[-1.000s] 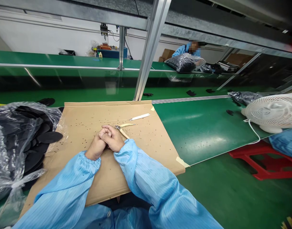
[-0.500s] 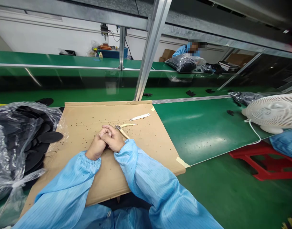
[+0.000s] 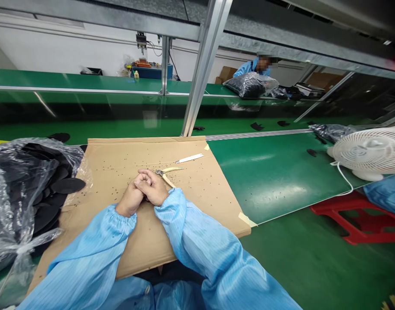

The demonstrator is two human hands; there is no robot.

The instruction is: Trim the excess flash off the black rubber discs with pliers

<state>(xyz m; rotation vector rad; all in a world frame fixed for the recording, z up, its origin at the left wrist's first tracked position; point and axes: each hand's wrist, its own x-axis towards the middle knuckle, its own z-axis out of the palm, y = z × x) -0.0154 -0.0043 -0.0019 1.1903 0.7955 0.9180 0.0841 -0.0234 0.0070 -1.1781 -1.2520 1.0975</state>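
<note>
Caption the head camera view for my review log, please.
Clasped hands rest on a cardboard sheet beside pliers.

The person's left hand (image 3: 130, 199) and right hand (image 3: 153, 188) rest clasped together on a cardboard sheet (image 3: 197, 193) flecked with black bits, the right hand just beside yellow-handled pliers (image 3: 169, 170). A white strip (image 3: 189, 158) lies beyond them. A clear plastic bag (image 3: 19, 181) of black pieces sits at the left of the frame, a white fan (image 3: 367, 153) at right, and a co-worker (image 3: 252, 68) far off at upper right.
</note>
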